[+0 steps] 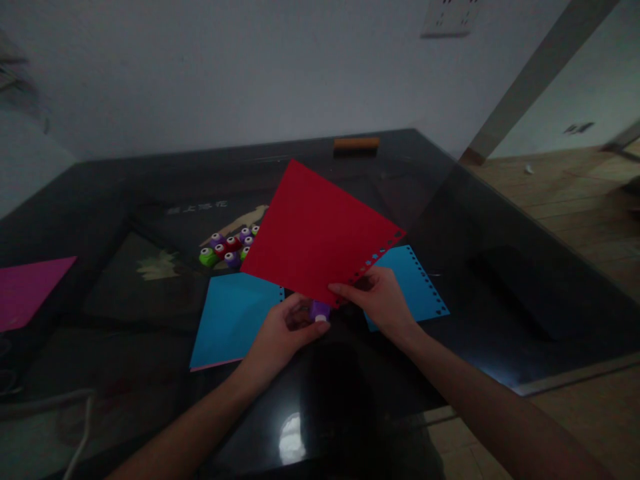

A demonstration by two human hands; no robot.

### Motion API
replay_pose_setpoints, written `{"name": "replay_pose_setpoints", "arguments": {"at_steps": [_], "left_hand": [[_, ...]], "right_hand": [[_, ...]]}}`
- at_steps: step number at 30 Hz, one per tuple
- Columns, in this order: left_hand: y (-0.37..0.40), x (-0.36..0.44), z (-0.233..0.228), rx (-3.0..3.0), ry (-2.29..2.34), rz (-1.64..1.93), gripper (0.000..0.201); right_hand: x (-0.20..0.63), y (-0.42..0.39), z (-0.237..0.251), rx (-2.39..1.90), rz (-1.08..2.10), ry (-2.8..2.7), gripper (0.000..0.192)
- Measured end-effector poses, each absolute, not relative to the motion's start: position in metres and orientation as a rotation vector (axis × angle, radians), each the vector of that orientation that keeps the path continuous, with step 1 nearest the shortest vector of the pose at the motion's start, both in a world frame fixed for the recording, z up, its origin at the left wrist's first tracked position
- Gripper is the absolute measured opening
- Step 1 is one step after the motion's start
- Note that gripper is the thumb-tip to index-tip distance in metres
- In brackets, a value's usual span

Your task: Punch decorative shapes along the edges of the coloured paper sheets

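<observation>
My left hand (287,327) is closed round a small purple craft punch (320,311) with a white button, its thumb at the button. A red sheet of paper (320,233) is pinched by its lower corner in my right hand (383,297), raised and tilted above the table. Small shaped holes run along the sheet's lower right edge. The punch sits at the sheet's bottom corner; whether the paper is inside its slot I cannot tell. Beneath my hands lie blue paper sheets on the left (230,320) and a blue sheet with punched holes along its edge on the right (413,283).
Several purple, red and green punches (233,243) cluster behind the left blue sheets, partly covered by the red paper. Pink paper (30,290) lies at the far left of the dark glossy table (480,220). An orange-brown cylinder (357,143) rests near the wall. A pale cable (85,427) is at lower left.
</observation>
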State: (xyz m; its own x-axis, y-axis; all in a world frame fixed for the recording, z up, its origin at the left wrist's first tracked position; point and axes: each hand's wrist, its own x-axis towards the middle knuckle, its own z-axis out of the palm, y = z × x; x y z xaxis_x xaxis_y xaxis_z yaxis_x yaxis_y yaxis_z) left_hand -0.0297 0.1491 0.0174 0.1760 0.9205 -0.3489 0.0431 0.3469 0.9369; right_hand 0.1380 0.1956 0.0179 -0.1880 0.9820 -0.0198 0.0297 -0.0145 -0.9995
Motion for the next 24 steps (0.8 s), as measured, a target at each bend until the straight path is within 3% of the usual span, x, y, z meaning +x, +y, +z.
{"name": "replay_pose_setpoints", "arguments": {"at_steps": [11,24], "left_hand": [[0.1476,-0.0269,0.0200,0.989,1.233,0.848,0.041],[0.1465,-0.0294,0.0147,0.908,1.272,0.835,0.027]], "right_hand": [[0.1363,0.1922,0.0268,-1.163,1.223,-1.422,0.013],[0.1352,0.1948,0.0206,-1.093,1.468,-1.385,0.015]]}}
